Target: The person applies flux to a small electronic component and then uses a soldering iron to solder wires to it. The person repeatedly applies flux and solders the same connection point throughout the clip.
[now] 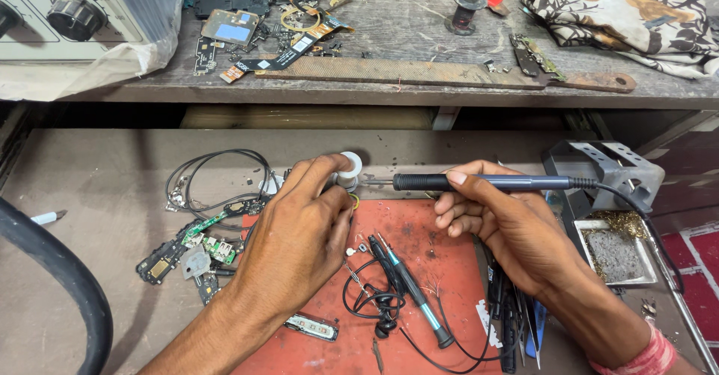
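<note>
**benchrat:** So what are the fingers (449, 179) doing here? Starting from the right hand (498, 221): they're wrapped shut around the dark soldering iron (487, 183), which lies level across mid-frame with its tip pointing left.

**solderjoe:** Yep, and that tip ends just beside the left hand (299, 229). Those fingers are curled together over a small white spool (350, 168) at the top edge of the red mat (442, 255); looks pinched between thumb and fingertips, though the palm hides most of the grip. So the spool sits right at the left fingertips and just left of the iron's tip.

**benchrat:** Moving outward: below the hands, on the mat, there's a second pen-shaped tool with a teal band (408, 289) and a black earphone wire (374, 300) coiled beside it.

**solderjoe:** Left of the mat, on the counter (97, 195), small green circuit boards (210, 236) and a loop of black cable (217, 173). Centre right of the frame has the grey iron stand (610, 169) with a tray of brass wool (614, 251) under it.

**benchrat:** The upper shelf (419, 38) holds phone parts, a long flat file (442, 75) and a patterned cloth (622, 15) upper right. Thick black hose (52, 270) lower left.
</note>
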